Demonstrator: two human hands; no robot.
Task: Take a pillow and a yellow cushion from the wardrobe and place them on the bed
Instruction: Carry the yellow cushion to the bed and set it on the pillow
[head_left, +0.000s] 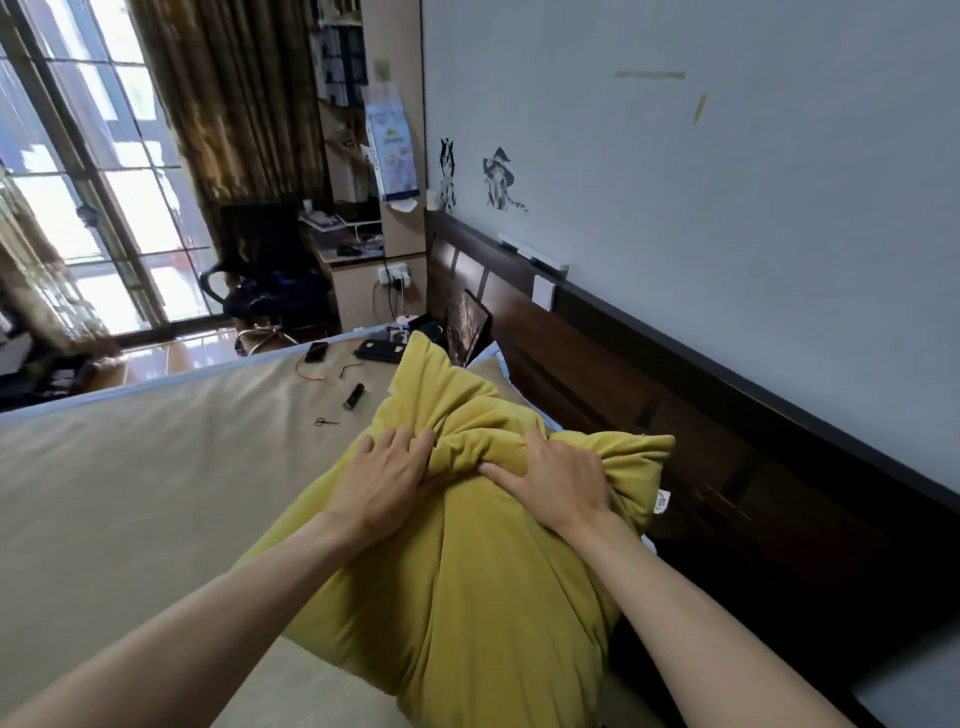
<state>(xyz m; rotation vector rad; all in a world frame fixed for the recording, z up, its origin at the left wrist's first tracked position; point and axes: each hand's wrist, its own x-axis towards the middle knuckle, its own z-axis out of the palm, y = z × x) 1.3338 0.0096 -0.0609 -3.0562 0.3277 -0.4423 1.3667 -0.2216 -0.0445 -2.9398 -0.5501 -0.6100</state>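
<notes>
The yellow cushion lies on the bed close to the dark wooden headboard. My left hand and my right hand press side by side into its top, bunching the fabric between them. A small white label hangs at the cushion's right corner. Behind the cushion, a corner of a pale pillow shows against the headboard; most of it is hidden.
Small items lie on the far part of the bed: a phone, a red wire, a black cylinder, small scissors and a black box. Beyond stand a desk, a black chair, curtains and a glass door.
</notes>
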